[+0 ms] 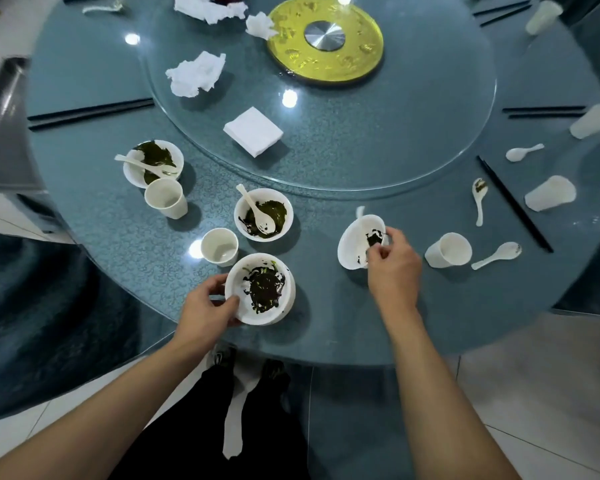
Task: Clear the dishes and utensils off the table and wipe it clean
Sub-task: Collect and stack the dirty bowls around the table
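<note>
My left hand grips the left rim of a white bowl with dark green leftovers, near the table's front edge. To its right, my right hand holds a second white bowl by its rim, tilted up toward me, with a spoon handle sticking out behind it. Two more bowls with greens and spoons stand further back: one in the middle, one to the left. Two upright paper cups stand by them.
The round blue-grey table carries a glass turntable with crumpled tissues and a napkin stack. On the right lie tipped cups, loose spoons and black chopsticks. More chopsticks lie at left.
</note>
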`<state>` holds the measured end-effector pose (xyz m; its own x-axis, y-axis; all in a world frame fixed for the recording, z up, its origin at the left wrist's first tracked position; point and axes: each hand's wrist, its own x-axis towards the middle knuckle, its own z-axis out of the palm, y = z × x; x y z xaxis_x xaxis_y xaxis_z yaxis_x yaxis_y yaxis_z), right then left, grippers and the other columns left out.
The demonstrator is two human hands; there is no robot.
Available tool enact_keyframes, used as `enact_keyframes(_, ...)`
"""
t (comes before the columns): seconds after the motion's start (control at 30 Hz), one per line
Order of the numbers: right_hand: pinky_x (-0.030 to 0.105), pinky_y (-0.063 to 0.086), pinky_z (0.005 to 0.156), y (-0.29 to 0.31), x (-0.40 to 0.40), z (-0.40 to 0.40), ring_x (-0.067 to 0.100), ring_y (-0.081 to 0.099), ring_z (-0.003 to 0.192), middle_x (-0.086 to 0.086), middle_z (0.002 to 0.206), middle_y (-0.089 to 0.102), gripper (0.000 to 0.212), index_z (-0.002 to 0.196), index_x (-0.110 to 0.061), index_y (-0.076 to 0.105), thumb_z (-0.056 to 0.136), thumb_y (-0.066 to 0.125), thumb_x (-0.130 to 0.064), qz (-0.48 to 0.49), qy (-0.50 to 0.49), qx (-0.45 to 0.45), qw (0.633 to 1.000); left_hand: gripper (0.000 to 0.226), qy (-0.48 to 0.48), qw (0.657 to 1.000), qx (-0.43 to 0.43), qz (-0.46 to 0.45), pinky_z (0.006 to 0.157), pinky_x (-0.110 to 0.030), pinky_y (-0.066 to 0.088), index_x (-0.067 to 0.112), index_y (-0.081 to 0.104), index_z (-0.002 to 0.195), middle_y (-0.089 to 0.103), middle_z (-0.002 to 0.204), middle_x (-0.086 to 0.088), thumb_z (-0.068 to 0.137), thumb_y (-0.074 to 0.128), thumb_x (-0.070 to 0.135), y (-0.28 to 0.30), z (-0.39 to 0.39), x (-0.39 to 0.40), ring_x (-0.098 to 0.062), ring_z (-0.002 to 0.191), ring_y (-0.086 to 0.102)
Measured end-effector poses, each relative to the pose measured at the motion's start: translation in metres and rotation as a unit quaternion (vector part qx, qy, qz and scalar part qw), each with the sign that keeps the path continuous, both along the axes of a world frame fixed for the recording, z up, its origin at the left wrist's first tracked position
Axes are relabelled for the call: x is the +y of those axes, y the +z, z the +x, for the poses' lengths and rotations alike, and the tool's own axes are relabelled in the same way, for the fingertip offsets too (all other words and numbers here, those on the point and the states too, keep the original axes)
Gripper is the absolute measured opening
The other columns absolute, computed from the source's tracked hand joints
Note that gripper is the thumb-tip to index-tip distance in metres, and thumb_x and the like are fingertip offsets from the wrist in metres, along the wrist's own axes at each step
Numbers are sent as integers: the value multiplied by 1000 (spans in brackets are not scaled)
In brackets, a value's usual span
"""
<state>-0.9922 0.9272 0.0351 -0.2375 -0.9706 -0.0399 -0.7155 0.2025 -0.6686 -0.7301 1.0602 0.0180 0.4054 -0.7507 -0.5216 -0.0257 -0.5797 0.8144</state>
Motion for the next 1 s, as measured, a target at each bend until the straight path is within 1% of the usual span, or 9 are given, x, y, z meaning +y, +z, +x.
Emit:
enact_keyframes(0.1, 42, 45, 73, 7, -12, -1, 38, 60, 87, 14, 98, 67, 27, 112, -7, 64, 86, 57, -6, -31, 101, 148, 983, 32, 7, 1000, 15, 4, 61, -35, 64, 21, 65, 119, 66, 108, -4, 94, 64, 0, 0, 1, -1, -27, 86, 73)
enact_keyframes(0.2, 46, 47, 68, 10, -17, -2, 42, 60, 75, 21, 87, 64, 24, 105, 0, 64, 80, 64, 0, -75, 162, 232, 956, 32, 12, 999, 30, 0, 61, -36, 64, 22, 66, 116, 66, 107, -5, 95, 62, -1, 0, 1, -2, -28, 88, 73)
enact_keyframes(0.37, 46, 46, 62, 21, -17, -13, 41, 58, 67, 21, 81, 63, 28, 104, 3, 64, 76, 61, 6, -136, 110, 265, 948, 32, 14, 999, 48, 4, 60, -33, 63, 21, 65, 117, 67, 109, -5, 95, 61, -2, 2, 2, -4, -27, 89, 72)
enact_keyframes(0.5, 44, 46, 72, 42, -12, -19, 34, 56, 76, 14, 86, 64, 30, 117, -4, 63, 88, 54, -3, -148, 65, 173, 972, 31, 22, 998, 51, 7, 60, -35, 63, 22, 65, 115, 67, 109, -4, 94, 62, -2, 4, 0, -6, -26, 88, 72)
enact_keyframes(0.6, 23, 45, 69, 55, -9, -6, 12, 55, 64, -4, 70, 62, 29, 118, -16, 67, 91, 58, -9, -94, 13, -23, 995, 24, 41, 996, 77, 14, 63, -42, 64, 18, 66, 116, 65, 109, -5, 99, 58, 3, 7, -2, -10, -23, 89, 70)
enact_keyframes(0.67, 16, 44, 63, 53, -2, 11, 5, 53, 56, -9, 65, 61, 28, 113, -26, 69, 92, 63, -8, -33, 31, -149, 988, 24, 64, 992, 107, 19, 64, -45, 64, 14, 68, 115, 68, 106, -7, 104, 48, 7, 11, -3, -12, -24, 87, 70)
enact_keyframes(0.77, 21, 47, 61, 40, 18, 41, 8, 53, 55, -10, 64, 60, 30, 107, -34, 69, 94, 66, -6, 64, 94, -273, 955, 34, 78, 987, 140, 19, 63, -43, 63, 17, 71, 111, 73, 97, -10, 107, 37, 13, 18, -3, -13, -26, 77, 73)
enact_keyframes(0.87, 23, 48, 64, 23, 37, 57, 7, 52, 59, -12, 64, 60, 26, 113, -30, 70, 94, 67, -12, 109, 161, -250, 948, 37, 90, 983, 157, 11, 60, -40, 60, 18, 72, 109, 71, 94, -9, 108, 35, 20, 21, -3, -14, -25, 72, 72)
enact_keyframes(1.0, 25, 48, 65, 13, 49, 62, 6, 53, 60, -9, 64, 56, 26, 116, -34, 68, 95, 65, -20, 119, 215, -116, 962, 36, 92, 981, 172, 3, 61, -40, 61, 14, 71, 114, 68, 94, -11, 109, 38, 26, 19, -2, -14, -23, 74, 68)
